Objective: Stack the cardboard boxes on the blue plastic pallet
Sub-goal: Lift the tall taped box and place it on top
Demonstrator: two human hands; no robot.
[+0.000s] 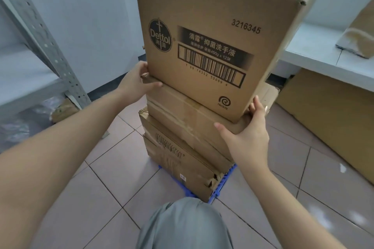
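Note:
A tall Dettol cardboard box [214,32] with a barcode stands on top of a stack. Under it lies a flatter taped box [182,115], and below that a dented box [178,166] with a torn corner. The stack rests on the blue plastic pallet [228,176], of which only slivers show at the bottom. My left hand [135,83] presses the lower left corner of the Dettol box, thumb lying on the taped box. My right hand [249,133] holds the lower right corner of the Dettol box, fingers behind it and thumb along the taped box's edge.
A grey metal rack [40,32] stands on the left with a crumpled package [64,110] on the floor beneath. A white shelf [323,56] on the right carries a cardboard box [358,34], with a large box [332,115] under it. My grey-trousered knee [184,224] is just before the pallet.

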